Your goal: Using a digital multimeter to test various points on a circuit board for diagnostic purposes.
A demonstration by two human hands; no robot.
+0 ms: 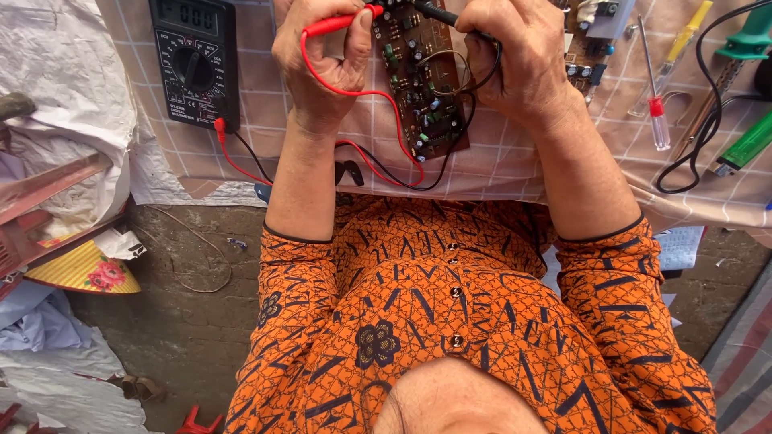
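- Board [422,84] lies at 12 o'clock on the checked cloth [515,165], component side up, between both hands.
- Left hand [322,52] pinches the red probe [342,22], tip on the board's top edge at 11 o'clock.
- Right hand [515,52] has its fingers closed round the black probe [438,13]; tip out of frame, contact unclear.
- Advice: brace wrists on the cloth, hold probes steep so tips don't bridge neighbouring joints.
- Leads [386,161] loop across the board; keep them slack.
- Meter [195,60] at 10 o'clock; glance, don't shift grip.
- Screwdrivers [655,88] at 2 o'clock, well apart.
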